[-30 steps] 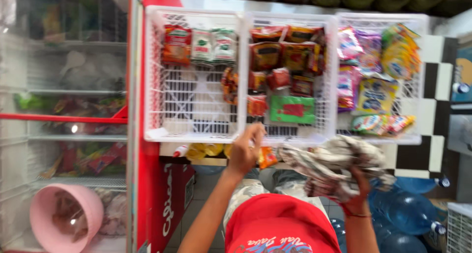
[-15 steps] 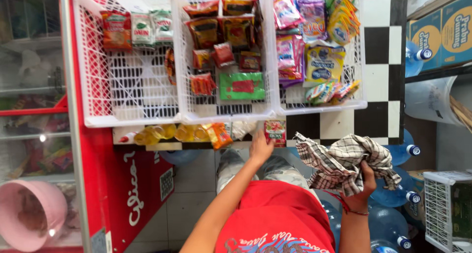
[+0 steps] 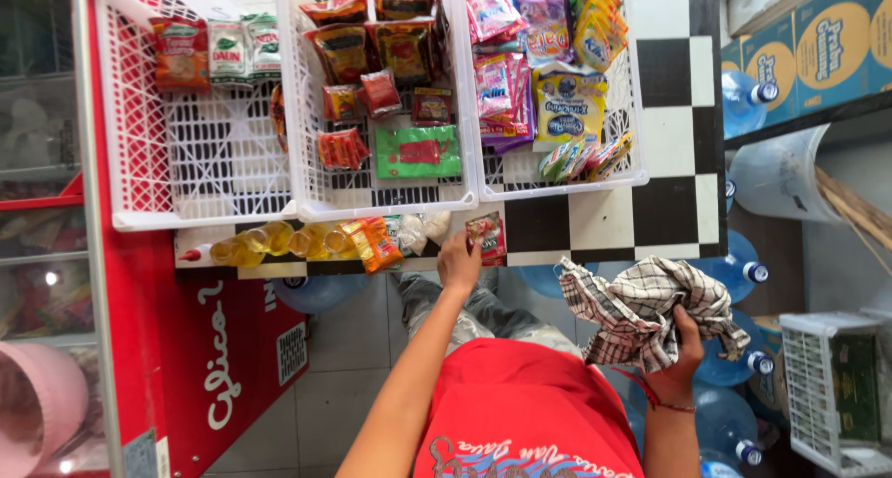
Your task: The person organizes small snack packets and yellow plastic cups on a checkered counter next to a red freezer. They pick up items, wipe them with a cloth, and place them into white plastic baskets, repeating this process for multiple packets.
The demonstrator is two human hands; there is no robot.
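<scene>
Red foil is what the person's left hand [image 3: 459, 262] is pinching now: a small red sachet [image 3: 487, 235], fingers closed on its edge, held over the black-and-white checked counter [image 3: 604, 220] just below the middle white plastic basket [image 3: 372, 199]. A second ago that hand was only reaching up toward the baskets with nothing visible in it, so the sachet looks freshly picked out. Her right hand [image 3: 683, 355], lower right of the frame, is gripping a bunched black-and-white checked cloth [image 3: 641, 306], fingers wrapped tight. Upper left, the left white basket [image 3: 200, 153] is holding orange and green packets; the middle one, red pouches and a flat green packet [image 3: 418, 152]; the right basket [image 3: 557, 176], pink, purple and yellow packs. Yellow bottles [image 3: 269, 243] are lying along the counter edge.
</scene>
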